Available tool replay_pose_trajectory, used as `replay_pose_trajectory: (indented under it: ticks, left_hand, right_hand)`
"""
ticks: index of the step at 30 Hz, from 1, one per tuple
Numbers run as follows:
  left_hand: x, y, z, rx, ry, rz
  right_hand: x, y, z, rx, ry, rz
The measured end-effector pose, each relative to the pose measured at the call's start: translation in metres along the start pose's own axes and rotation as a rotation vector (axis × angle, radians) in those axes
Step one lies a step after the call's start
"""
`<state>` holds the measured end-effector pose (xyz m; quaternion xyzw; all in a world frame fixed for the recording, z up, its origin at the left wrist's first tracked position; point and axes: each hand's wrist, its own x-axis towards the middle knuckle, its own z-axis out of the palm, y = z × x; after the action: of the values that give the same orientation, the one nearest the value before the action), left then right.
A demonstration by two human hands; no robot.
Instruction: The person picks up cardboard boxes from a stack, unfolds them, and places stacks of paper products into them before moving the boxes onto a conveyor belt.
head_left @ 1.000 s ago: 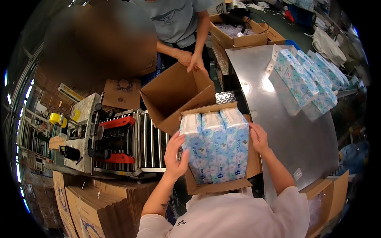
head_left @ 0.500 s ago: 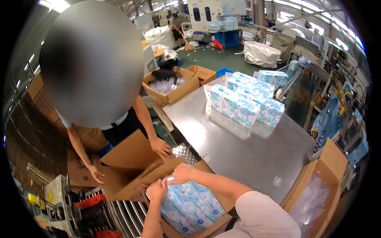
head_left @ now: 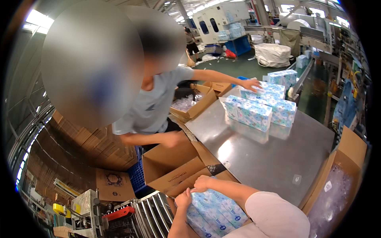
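We press left hand (head_left: 183, 197) and right hand (head_left: 201, 183), both flat and unclenched, on tissue packs (head_left: 216, 210): blue-white patterned, glossy wrap, packed inside carton (head_left: 173, 179) at bottom edge.

Left hand (head_left: 183, 198) and right hand (head_left: 201, 183) sit close together, near and low, fingers curled downward; right forearm crosses leftward.

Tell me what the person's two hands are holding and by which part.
Both hands, left and right, rest on the top end of the blue-white packs in the carton; a closed grip cannot be told.
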<state>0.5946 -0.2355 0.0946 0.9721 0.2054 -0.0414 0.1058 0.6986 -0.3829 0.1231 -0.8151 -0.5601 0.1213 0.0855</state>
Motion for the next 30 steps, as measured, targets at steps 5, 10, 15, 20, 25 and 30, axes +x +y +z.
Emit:
replay_pose_trajectory:
  ticks: [5,10,15,20,25,30]
  left_hand:
    - [-0.038,0.01,0.016,-0.081,0.45,0.125]
    - [-0.059,0.041,0.051,-0.029,0.337,0.021]
    - [-0.041,0.013,0.082,0.028,0.195,0.094]
    - [-0.067,0.011,0.094,-0.199,0.117,0.025]
    - [-0.024,-0.029,0.131,-0.23,0.09,0.101]
    - [-0.077,-0.029,0.057,-0.23,-0.64,0.375]
  right_hand:
    - [-0.042,-0.011,0.027,-0.243,0.653,-0.008]
    - [-0.055,-0.02,0.032,-0.12,0.516,0.177]
    - [-0.027,0.002,0.091,-0.058,0.444,0.186]
    - [-0.054,-0.025,0.116,-0.097,0.564,0.281]
    - [-0.032,-0.014,0.131,-0.093,0.332,0.272]
    - [-0.012,-0.024,0.049,0.182,0.06,0.135]
